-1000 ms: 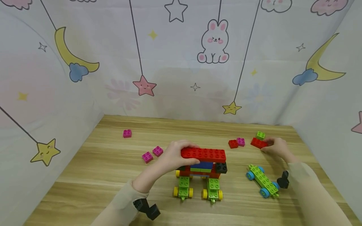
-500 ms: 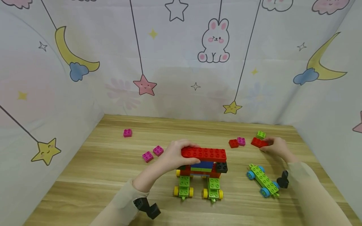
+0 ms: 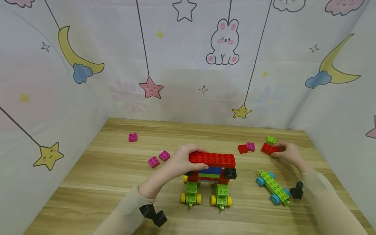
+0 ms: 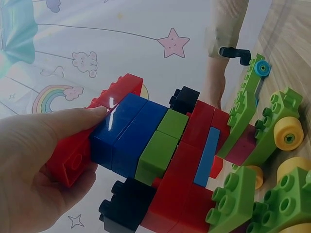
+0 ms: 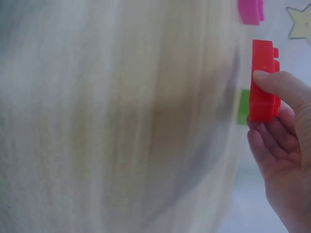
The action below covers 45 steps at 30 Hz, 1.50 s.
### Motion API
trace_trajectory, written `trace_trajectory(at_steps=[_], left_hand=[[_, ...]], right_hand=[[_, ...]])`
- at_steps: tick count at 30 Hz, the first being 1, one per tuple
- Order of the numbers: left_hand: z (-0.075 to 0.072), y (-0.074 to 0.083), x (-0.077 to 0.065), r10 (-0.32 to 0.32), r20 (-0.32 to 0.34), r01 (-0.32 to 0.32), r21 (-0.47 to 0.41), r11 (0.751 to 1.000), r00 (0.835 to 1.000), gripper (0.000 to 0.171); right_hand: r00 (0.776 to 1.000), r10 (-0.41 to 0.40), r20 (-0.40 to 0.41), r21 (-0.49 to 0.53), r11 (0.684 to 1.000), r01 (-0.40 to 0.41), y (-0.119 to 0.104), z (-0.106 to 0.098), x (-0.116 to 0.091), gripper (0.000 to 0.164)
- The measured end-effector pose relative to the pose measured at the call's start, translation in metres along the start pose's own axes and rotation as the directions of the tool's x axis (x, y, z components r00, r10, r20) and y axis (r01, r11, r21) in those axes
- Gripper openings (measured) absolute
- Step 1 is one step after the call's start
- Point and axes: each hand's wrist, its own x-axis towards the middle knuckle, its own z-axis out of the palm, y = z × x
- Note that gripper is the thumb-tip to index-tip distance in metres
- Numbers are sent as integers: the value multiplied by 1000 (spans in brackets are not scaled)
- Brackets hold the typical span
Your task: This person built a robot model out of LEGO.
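Note:
My left hand [image 3: 179, 161] grips the left end of the red top bricks [image 3: 223, 160] on a built brick vehicle, its thumb along the front side. Under that red layer are blue bricks [image 4: 129, 131], green bricks [image 4: 158, 148], black bricks [image 3: 230, 173] at both ends, and lower red bricks [image 4: 177, 172]. Green wheeled bases [image 3: 222, 192] with yellow wheels carry the build. Over at the right, my right hand [image 3: 290, 154] pinches a long red brick [image 5: 262, 56] between thumb and fingers. A small green brick [image 3: 271, 140] shows just behind it.
A green car base [image 3: 273, 187] with blue wheels stands right of the vehicle. A red brick [image 3: 242, 148] and a pink brick [image 3: 250, 146] sit together behind it. Pink bricks [image 3: 153, 162] lie on the left side of the wooden table [image 3: 97, 195]. Printed fabric [image 3: 182, 75] walls surround it.
My right hand and wrist have shifted slightly back and right, the red brick moving a little with them. My left hand stays on the vehicle's top.

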Motion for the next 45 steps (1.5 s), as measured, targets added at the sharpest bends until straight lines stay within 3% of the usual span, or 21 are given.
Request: trace_trajectory(at_steps=[5, 12, 24, 35, 45], left_hand=[[1, 0, 0, 8, -1, -8, -2, 1000, 1000, 41], [1, -1, 0, -4, 0, 4, -11, 1000, 1000, 42], [0, 1, 1, -28, 6, 28, -30, 999, 1000, 43], [0, -1, 1, 9, 4, -9, -29, 1000, 1000, 44], [1, -2, 0, 55, -26, -55, -5, 998, 998, 46]], right_hand=[[999, -25, -48, 22, 999, 26, -16, -5, -7, 55], [992, -57, -117, 58, 996, 64, -55, -16, -13, 59], [988, -128, -83, 146, 979, 139, -140, -31, -32, 57], [966, -243, -83, 231, 939, 256, -201, -28, -52, 44], [928, -362, -90, 316, 873, 371, -232, -13, -65, 36]])
